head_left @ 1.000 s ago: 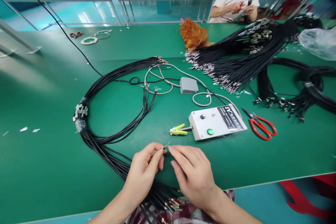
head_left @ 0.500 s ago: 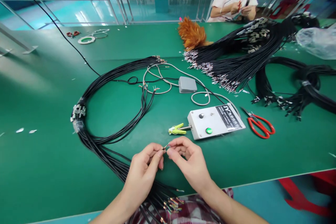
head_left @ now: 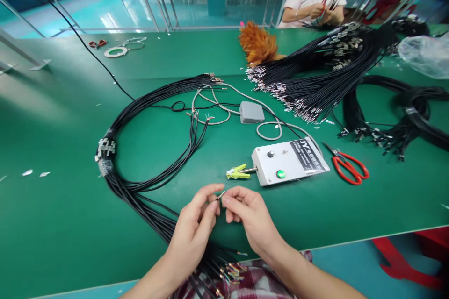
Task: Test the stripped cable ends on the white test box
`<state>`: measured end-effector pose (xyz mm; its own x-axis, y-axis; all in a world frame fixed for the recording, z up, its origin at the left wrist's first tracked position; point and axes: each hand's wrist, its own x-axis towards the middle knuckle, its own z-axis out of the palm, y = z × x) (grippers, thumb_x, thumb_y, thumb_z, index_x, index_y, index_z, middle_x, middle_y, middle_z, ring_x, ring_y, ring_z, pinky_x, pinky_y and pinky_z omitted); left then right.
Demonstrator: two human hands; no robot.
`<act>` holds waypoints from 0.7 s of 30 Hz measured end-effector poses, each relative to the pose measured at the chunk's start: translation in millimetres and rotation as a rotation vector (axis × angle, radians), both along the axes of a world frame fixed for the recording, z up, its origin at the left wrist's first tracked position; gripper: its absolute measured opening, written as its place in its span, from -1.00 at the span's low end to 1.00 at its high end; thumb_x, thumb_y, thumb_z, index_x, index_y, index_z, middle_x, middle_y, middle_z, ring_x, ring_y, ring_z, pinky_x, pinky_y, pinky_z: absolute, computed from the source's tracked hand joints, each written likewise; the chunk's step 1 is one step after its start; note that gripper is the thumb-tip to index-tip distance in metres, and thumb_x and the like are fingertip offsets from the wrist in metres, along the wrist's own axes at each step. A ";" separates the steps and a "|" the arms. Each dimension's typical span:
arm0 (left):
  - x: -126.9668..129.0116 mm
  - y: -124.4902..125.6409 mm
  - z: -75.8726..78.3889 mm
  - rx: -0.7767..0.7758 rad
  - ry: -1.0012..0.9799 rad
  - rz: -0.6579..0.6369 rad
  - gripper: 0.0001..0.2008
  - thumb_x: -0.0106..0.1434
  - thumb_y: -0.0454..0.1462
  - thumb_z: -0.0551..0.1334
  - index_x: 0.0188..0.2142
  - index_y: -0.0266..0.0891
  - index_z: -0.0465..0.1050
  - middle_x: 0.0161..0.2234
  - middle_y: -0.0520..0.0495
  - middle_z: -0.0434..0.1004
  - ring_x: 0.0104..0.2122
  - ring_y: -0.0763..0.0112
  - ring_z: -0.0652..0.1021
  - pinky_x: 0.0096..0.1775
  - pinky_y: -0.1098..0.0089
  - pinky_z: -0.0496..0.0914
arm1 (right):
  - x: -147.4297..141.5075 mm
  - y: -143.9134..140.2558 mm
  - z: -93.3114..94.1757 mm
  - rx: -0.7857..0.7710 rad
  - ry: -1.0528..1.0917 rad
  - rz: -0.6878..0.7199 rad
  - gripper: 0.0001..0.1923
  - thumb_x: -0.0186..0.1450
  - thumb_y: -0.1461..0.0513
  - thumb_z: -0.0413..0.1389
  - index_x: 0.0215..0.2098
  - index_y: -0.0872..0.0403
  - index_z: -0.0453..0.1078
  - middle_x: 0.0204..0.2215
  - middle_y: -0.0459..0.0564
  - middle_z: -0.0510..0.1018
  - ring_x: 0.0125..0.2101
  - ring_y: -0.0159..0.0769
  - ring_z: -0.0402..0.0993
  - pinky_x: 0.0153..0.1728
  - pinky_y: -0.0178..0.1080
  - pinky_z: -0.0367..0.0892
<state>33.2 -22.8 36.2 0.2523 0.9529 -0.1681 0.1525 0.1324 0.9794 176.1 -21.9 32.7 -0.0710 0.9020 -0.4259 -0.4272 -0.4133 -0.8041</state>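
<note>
Head view: left hand (head_left: 196,229) and right hand (head_left: 250,222) meet low in middle of frame, fingertips pinched shut on tiny wire end (head_left: 220,195). Wire tip sits between both hands, slanting up to right; both hands equally close. Black wire bundle (head_left: 140,187) runs down-left under left hand. White tester box (head_left: 289,161) just above right hand, yellow clip (head_left: 237,173) beside it.
</note>
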 end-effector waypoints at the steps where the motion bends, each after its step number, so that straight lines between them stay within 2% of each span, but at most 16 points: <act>1: 0.5 0.5 1.6 0.028 0.002 -0.029 -0.78 0.39 -0.22 0.09 -0.03 -0.15 0.42 -0.34 -0.02 0.39 -0.51 0.48 0.39 -0.53 0.51 0.28 | 1.1 -0.5 -0.1 0.018 -0.023 -0.002 -0.68 0.05 0.05 0.34 -0.49 0.10 0.42 -0.69 -0.21 0.41 -0.66 -0.51 0.27 -0.58 -0.40 0.18; 3: 2.9 2.3 6.0 0.074 -0.020 -0.069 -0.81 0.37 -0.26 0.12 -0.11 -0.15 0.49 -0.21 -0.10 0.40 -0.35 0.40 0.47 -0.41 0.47 0.38 | 3.5 -2.3 -0.9 0.049 -0.075 -0.006 -0.70 0.05 0.07 0.34 -0.49 0.10 0.40 -0.66 -0.21 0.42 -0.66 -0.50 0.30 -0.56 -0.39 0.23; 5: 6.9 5.1 10.2 0.060 -0.083 -0.060 -0.89 0.31 -0.27 0.20 -0.23 -0.18 0.51 -0.20 -0.09 0.36 -0.26 0.35 0.49 -0.31 0.43 0.42 | 5.7 -4.8 -2.4 0.065 -0.115 0.004 -0.71 0.05 0.08 0.33 -0.48 0.10 0.39 -0.62 -0.20 0.44 -0.65 -0.49 0.33 -0.56 -0.39 0.25; 7: 10.7 8.1 12.4 -0.018 -0.152 -0.017 -0.93 0.23 -0.26 0.28 -0.34 -0.22 0.47 -0.25 -0.04 0.34 -0.40 0.45 0.48 -0.42 0.48 0.38 | 7.4 -7.9 -4.4 0.086 -0.154 0.021 -0.72 0.07 0.09 0.31 -0.48 0.10 0.38 -0.61 -0.18 0.44 -0.65 -0.48 0.35 -0.58 -0.40 0.24; 9: 12.7 10.2 12.2 -0.118 -0.174 0.030 -0.85 0.21 -0.21 0.31 -0.38 -0.25 0.42 -0.35 0.02 0.35 -0.60 0.60 0.37 -0.57 0.53 0.24 | 9.1 -10.7 -5.7 0.126 -0.209 0.035 -0.75 0.14 0.09 0.27 -0.46 0.09 0.38 -0.61 -0.18 0.43 -0.64 -0.47 0.37 -0.59 -0.40 0.24; 12: 12.0 9.8 9.8 -0.193 -0.104 0.059 -0.80 0.23 -0.16 0.28 -0.34 -0.24 0.38 -0.61 0.12 0.36 -0.70 0.58 0.31 -0.61 0.53 0.15 | 13.0 -12.9 -4.9 0.240 -0.348 0.066 -0.81 0.25 0.15 0.18 -0.43 0.10 0.39 -0.51 -0.15 0.44 -0.59 -0.48 0.41 -0.54 -0.39 0.29; 14: 10.9 6.6 8.5 -0.158 -0.019 0.070 -0.81 0.25 -0.15 0.25 -0.33 -0.24 0.38 -0.71 0.15 0.32 -0.69 0.51 0.36 -0.59 0.52 0.20 | 16.1 -13.1 -2.4 0.330 -0.463 0.098 -0.84 0.28 0.20 0.14 -0.42 0.10 0.41 -0.45 -0.13 0.43 -0.57 -0.48 0.41 -0.53 -0.39 0.30; 16: 10.6 2.2 7.6 -0.074 0.065 0.083 -0.85 0.26 -0.18 0.23 -0.33 -0.22 0.39 -0.70 0.15 0.33 -0.67 0.49 0.38 -0.57 0.51 0.25 | 19.0 -12.9 0.3 0.399 -0.566 0.123 -0.86 0.30 0.23 0.12 -0.41 0.10 0.42 -0.44 -0.13 0.42 -0.56 -0.48 0.39 -0.53 -0.39 0.29; 18: 11.3 -1.9 6.9 0.032 0.134 0.088 -0.89 0.27 -0.21 0.21 -0.33 -0.20 0.42 -0.67 0.15 0.34 -0.66 0.49 0.39 -0.55 0.51 0.29 | 21.3 -12.9 2.1 0.443 -0.633 0.139 -0.86 0.32 0.26 0.10 -0.40 0.09 0.42 -0.44 -0.13 0.42 -0.55 -0.47 0.38 -0.51 -0.38 0.29; 21: 12.8 -4.8 4.8 0.210 0.217 0.092 -0.93 0.27 -0.28 0.20 -0.34 -0.19 0.46 -0.54 0.08 0.47 -0.60 0.48 0.44 -0.50 0.50 0.36 | 24.0 -13.7 2.1 0.470 -0.661 0.155 -0.87 0.34 0.28 0.07 -0.38 0.08 0.41 -0.43 -0.13 0.42 -0.53 -0.47 0.38 -0.48 -0.37 0.30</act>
